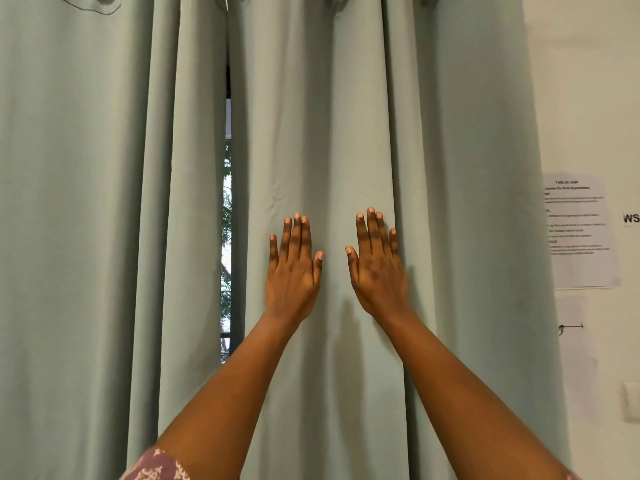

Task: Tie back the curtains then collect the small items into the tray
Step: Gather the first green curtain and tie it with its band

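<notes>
We see two grey-green curtains hanging closed in long folds: the right curtain [346, 133] fills the middle of the view, and the left curtain [104, 202] fills the left side. Between them there is a narrow gap [227, 237], where we see green leaves and a dark frame outside. Neither curtain is tied back.

Our left hand [293, 271] lies flat on the right curtain, with fingers straight and close together, pointing up; it grasps nothing. Our right hand [377, 268] lies flat on the same curtain just beside it, also with straight fingers and no grasp. The two hands are near each other but apart, thumbs turned inward. Both bare forearms reach up from the bottom of the view, and a patterned purple sleeve [156, 467] shows at the lower left.

To the right of the curtain is a white wall [588, 81]. A printed sheet [581, 233] is stuck on it; the text is too small to read. Below the sheet we see a small hook [569, 328].
</notes>
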